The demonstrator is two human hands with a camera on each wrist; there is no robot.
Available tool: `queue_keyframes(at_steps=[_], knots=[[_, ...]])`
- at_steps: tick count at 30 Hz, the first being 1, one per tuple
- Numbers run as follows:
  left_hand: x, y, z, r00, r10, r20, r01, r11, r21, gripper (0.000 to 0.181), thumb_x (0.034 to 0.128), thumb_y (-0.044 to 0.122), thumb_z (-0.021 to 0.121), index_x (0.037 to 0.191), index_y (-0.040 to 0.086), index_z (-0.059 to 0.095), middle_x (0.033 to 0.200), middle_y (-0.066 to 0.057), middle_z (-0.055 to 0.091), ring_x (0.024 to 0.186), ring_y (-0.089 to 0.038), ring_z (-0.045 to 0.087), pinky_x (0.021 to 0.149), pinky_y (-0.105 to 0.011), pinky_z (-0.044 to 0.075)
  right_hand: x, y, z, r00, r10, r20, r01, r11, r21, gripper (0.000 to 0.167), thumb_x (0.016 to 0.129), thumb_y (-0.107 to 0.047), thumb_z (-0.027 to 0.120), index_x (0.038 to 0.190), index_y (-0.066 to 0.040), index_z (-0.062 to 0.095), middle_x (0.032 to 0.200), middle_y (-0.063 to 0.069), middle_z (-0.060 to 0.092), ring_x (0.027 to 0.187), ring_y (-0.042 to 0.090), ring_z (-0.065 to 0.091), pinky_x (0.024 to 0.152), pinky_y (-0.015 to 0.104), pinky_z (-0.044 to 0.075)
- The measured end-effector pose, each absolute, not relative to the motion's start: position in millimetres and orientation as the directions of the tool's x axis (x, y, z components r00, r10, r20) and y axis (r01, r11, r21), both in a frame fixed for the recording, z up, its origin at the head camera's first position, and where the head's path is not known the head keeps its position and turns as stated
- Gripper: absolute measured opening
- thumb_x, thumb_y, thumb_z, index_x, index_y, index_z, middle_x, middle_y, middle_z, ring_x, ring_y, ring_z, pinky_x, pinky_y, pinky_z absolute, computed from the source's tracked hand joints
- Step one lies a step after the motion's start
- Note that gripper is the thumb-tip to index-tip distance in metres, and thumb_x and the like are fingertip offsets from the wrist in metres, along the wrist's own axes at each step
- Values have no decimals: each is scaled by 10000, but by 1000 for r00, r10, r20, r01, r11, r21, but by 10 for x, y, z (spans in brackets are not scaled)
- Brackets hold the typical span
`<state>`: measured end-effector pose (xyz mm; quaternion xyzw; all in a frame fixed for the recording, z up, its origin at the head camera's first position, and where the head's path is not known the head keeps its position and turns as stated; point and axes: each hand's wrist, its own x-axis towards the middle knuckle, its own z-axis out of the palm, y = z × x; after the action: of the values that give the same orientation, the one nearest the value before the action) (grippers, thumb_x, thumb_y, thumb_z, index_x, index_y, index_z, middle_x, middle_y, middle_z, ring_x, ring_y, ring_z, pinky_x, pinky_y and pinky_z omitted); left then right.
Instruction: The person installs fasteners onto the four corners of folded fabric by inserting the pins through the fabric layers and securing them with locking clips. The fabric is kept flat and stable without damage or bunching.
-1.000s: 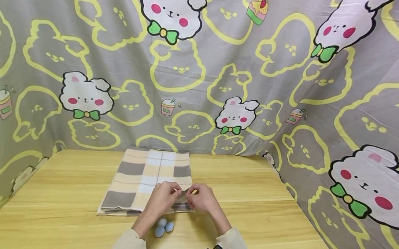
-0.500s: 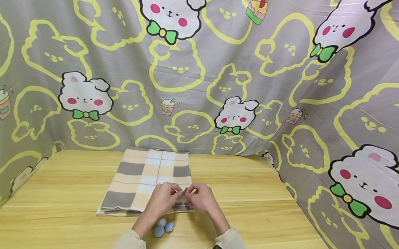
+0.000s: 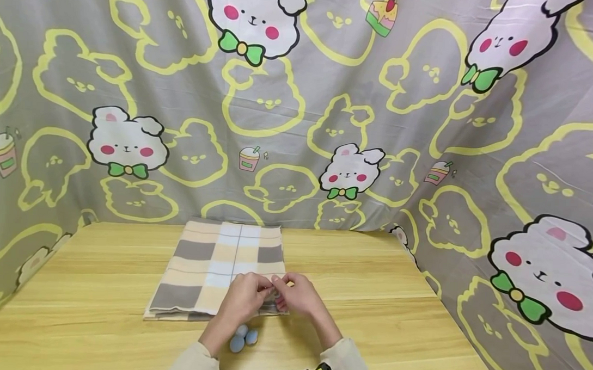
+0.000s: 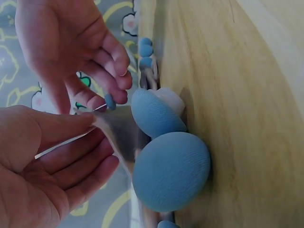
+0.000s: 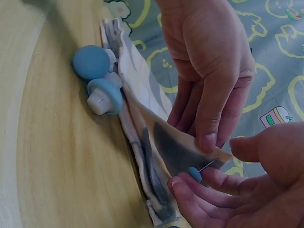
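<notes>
A folded checked blanket lies on the table, its near right corner raised between both hands. My left hand pinches that corner between thumb and fingers. My right hand holds a thin pin with a small blue head at its fingers, the shank against the cloth near the corner's tip. Whether the pin passes through the cloth, I cannot tell. Beside the left forearm rest mushroom-shaped quilt clips with blue caps and white stems; one cap looms large in the left wrist view.
The wooden table extends to both sides of the blanket. A grey cloth curtain with cartoon animals hangs behind the table and along its sides. The clips sit close to the blanket's front edge, under the left forearm.
The hands have drawn closer together at the blanket corner, the right thumb now nearly meeting the left fingers. The pin shank and grey corner between them are less visible. Blanket and clips stay in place.
</notes>
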<state>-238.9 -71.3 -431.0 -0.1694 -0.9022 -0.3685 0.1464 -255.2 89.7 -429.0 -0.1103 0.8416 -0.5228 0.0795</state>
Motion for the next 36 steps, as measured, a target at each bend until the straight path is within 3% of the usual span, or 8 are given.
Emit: queue_keyframes(at_steps=[10, 28, 36], knots=[[-2353, -699, -4307, -895, 204, 397, 416, 706, 573, 97, 833, 22, 785, 821, 112, 818, 806, -10, 782, 727, -125, 720, 600, -233, 521, -2544, 882, -4304, -960, -277, -41, -66, 366, -928, 156, 994, -139, 546, 938, 3, 577, 735, 173, 698, 558, 175, 653, 546, 335, 576], [-2372, -689, -4297, -898, 120, 423, 383, 685, 619, 113, 815, -21, 782, 815, 91, 775, 700, 11, 736, 630, -50, 629, 569, -220, 482, -2570, 891, -4317, -958, -275, -82, 24, 208, -978, 167, 1010, -81, 500, 972, 57, 585, 806, 158, 659, 608, 136, 634, 597, 294, 585], [-2396, -688, -4304, -884, 58, 464, 369, 695, 617, 142, 791, -6, 799, 804, 135, 791, 717, 23, 749, 667, -74, 674, 602, -262, 513, -2575, 869, -4318, -965, -254, -68, 34, 134, -990, 178, 1009, -69, 518, 986, 90, 593, 822, 174, 683, 632, 131, 652, 644, 317, 606]])
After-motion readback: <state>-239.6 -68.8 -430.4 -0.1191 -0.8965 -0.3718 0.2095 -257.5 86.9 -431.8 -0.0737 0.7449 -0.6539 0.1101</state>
